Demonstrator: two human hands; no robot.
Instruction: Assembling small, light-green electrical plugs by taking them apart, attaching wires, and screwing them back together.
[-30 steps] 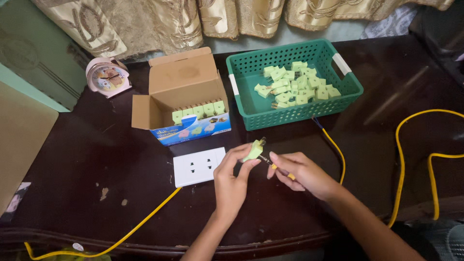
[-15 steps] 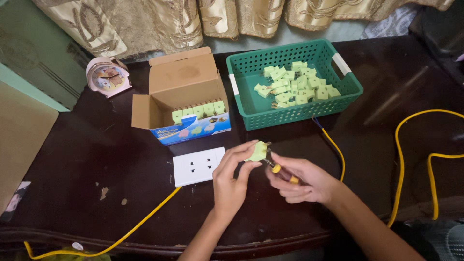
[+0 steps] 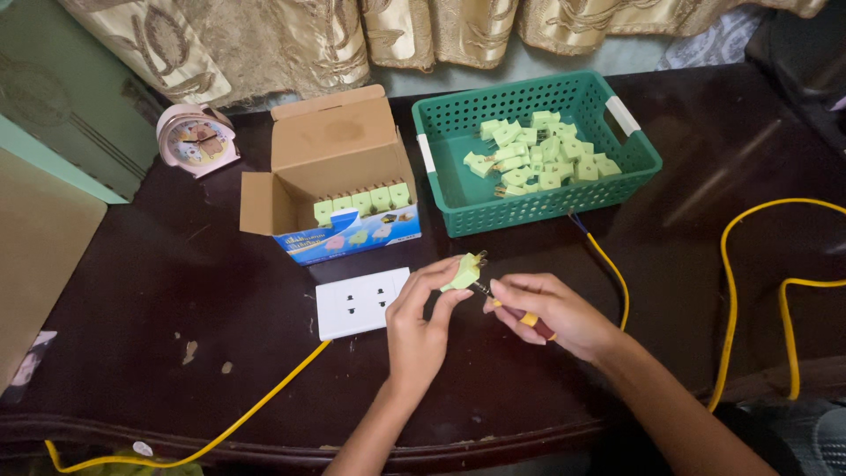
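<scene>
My left hand [image 3: 421, 324] pinches a small light-green plug adapter [image 3: 463, 272] with metal prongs pointing up and right. My right hand [image 3: 551, 313] grips a small screwdriver [image 3: 520, 316] with a yellow and red handle, its tip against the adapter. Both hands hover over the dark table [image 3: 176, 291], just right of a white socket plate [image 3: 359, 302]. An open cardboard box [image 3: 330, 172] holds a row of green adapters [image 3: 361, 201]. A green plastic basket [image 3: 617, 176] holds several more loose adapters [image 3: 539, 154].
A yellow cable [image 3: 256, 407] runs from the socket plate to the front left edge. Another yellow cable [image 3: 758, 264] loops at the right. A pink alarm clock [image 3: 195, 140] stands at the back left, curtains [image 3: 291, 40] behind it. A brown board [image 3: 35, 247] lies at left.
My right hand has closed in on the adapter, bringing the screwdriver tip against it. My left hand has turned the adapter slightly.
</scene>
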